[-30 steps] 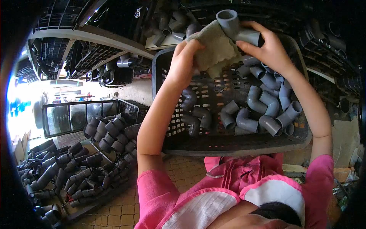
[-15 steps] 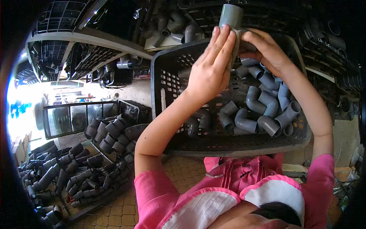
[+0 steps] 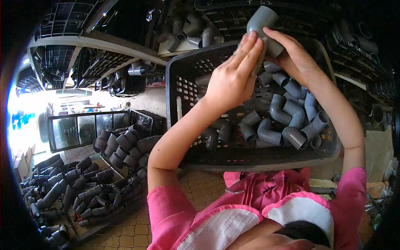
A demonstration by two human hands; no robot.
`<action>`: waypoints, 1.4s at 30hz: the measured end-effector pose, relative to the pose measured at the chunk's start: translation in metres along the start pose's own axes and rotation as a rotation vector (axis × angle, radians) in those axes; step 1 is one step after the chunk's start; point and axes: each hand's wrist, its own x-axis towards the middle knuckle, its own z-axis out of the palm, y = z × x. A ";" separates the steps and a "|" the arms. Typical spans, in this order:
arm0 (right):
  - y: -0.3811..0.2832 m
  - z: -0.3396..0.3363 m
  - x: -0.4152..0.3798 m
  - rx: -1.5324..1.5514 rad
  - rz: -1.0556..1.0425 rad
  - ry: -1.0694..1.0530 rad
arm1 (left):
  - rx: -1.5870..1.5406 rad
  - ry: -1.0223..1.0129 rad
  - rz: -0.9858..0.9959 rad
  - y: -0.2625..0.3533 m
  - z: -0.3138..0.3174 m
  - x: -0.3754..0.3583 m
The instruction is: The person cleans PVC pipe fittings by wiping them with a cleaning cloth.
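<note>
My right hand (image 3: 298, 58) grips a grey plastic pipe elbow (image 3: 262, 20) above the far side of a black plastic crate (image 3: 208, 163). Its thumb lies along the elbow's side. Pressed against the same fitting is my left hand (image 3: 233, 81), fingers straight and together, with a greyish rag (image 3: 259, 62) between palm and elbow. Most of the rag is hidden behind that hand. Below, several grey elbows (image 3: 270, 132) lie loose in the crate, mostly towards its right side.
A large heap of dark pipe fittings (image 3: 89, 187) covers the lower left. Racks with a pale metal beam (image 3: 100, 41) hold black crates at the upper left. More elbows (image 3: 193, 31) lie beyond the crate, and stacked black crates (image 3: 354, 41) stand at right.
The elbow has turned in my hands, its upper end now leaning right and its bend showing. My right thumb has shifted up along it, and my left hand has moved slightly right.
</note>
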 end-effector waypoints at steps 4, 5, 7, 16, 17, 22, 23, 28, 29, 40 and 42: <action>0.006 -0.008 0.007 -0.033 -0.012 0.001 | -0.203 -0.117 -0.168 0.001 -0.016 0.003; 0.005 -0.006 0.007 -0.062 -0.029 0.003 | -0.335 -0.075 -0.243 -0.007 -0.017 0.002; 0.003 0.004 0.002 -0.118 -0.063 0.008 | -0.647 0.017 -0.580 -0.003 -0.026 0.009; 0.014 0.032 -0.012 -0.492 -0.198 0.017 | -0.879 -0.049 -0.902 -0.009 -0.029 0.008; 0.018 0.024 -0.006 -0.450 -0.139 0.014 | -0.848 0.014 -0.911 -0.016 -0.032 0.009; 0.007 0.010 0.000 -0.845 0.355 -0.373 | -0.758 0.525 -0.994 -0.069 -0.064 0.018; 0.011 0.009 -0.002 -1.032 0.273 -0.471 | -0.822 0.601 -0.938 -0.089 -0.067 0.020; 0.072 -0.003 -0.017 -1.677 0.265 -0.865 | -0.486 0.498 -1.197 -0.229 -0.070 0.015; 0.089 -0.010 -0.023 -1.680 0.132 -0.901 | -0.379 0.473 -1.285 -0.255 -0.064 0.011; 0.114 0.006 -0.035 -1.531 0.098 -1.075 | 0.105 0.169 -1.176 -0.305 -0.017 0.048; 0.116 0.009 -0.032 -1.525 0.112 -1.060 | 0.164 0.193 -1.125 -0.301 -0.025 0.049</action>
